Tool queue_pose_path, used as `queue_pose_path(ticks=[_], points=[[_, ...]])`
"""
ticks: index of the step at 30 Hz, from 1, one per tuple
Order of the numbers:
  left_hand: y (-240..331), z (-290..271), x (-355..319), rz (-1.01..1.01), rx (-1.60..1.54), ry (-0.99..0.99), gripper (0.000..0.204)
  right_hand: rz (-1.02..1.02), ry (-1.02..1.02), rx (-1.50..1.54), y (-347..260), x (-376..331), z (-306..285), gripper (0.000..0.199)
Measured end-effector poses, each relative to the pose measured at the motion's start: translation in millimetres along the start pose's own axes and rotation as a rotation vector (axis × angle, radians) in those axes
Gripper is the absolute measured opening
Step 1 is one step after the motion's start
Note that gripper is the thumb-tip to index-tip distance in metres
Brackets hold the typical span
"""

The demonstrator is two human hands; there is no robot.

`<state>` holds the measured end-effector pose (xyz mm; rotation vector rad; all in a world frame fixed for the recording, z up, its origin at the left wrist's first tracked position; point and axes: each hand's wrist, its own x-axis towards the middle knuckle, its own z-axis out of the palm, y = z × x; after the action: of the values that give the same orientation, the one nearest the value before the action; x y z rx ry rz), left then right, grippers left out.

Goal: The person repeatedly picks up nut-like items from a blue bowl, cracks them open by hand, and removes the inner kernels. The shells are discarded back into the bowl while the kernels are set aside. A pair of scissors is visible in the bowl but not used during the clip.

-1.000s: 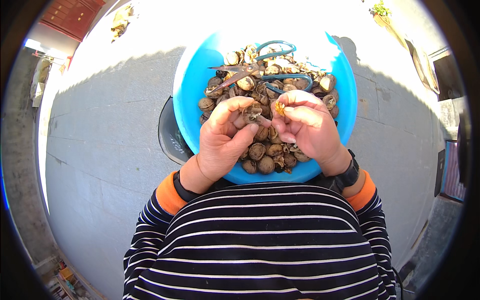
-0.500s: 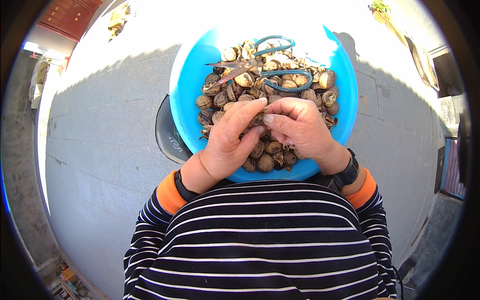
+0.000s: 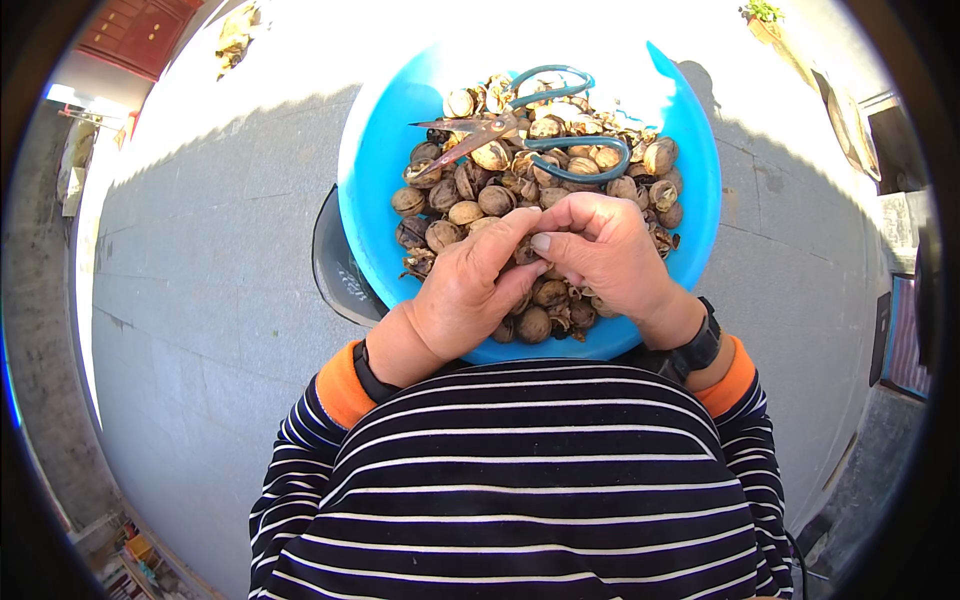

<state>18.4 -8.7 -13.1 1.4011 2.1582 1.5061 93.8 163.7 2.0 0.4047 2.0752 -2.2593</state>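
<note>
Over the near half of a wide blue basin (image 3: 697, 200), my left hand (image 3: 462, 290) and my right hand (image 3: 620, 262) meet fingertip to fingertip. Both are closed in a pinch on a brown walnut (image 3: 526, 254), of which only a little shows between the fingers. Beneath them the basin holds many loose walnuts (image 3: 495, 200), some with dry, split husk bits clinging on. Beyond my hands, a pair of scissors (image 3: 505, 124) with blue-green loop handles lies spread on top of the nuts, its rusty blades toward the left.
A dark grey container (image 3: 345, 268) with pale markings is partly tucked under the basin's left side. Grey paving (image 3: 220, 260) surrounds it, brightly sunlit farther off. A potted plant (image 3: 763, 12) stands at the far right, a red cabinet (image 3: 138, 35) at the far left.
My fingers have closed in more around the walnut, with the left hand shifted slightly right and its fingers more bent. The scissors and basin have stayed in place, apart from a small view shift.
</note>
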Motion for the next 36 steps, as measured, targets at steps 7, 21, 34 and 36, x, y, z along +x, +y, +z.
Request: queue_pose_path(ticks=[7, 21, 34, 36], points=[[-4.1, 0.7, 2.7, 0.071, 0.027, 0.039, 0.049, 0.069, -0.024, 0.214, -0.9, -0.1, -2.9, 0.011], [-0.4, 0.4, -2.2, -0.172, -0.212, -0.043, 0.047, -0.054, -0.052, -0.038, 0.1, 0.3, -3.7, 0.007], [-1.6, -1.9, -3.4, -0.247, -0.329, -0.125, 0.045, -0.101, -0.086, -0.127, 0.0, -0.3, -6.7, 0.006], [-2.5, -1.6, -3.4, -0.281, -0.359, -0.142, 0.046, -0.152, -0.072, -0.164, 0.7, -0.7, -6.4, 0.006]])
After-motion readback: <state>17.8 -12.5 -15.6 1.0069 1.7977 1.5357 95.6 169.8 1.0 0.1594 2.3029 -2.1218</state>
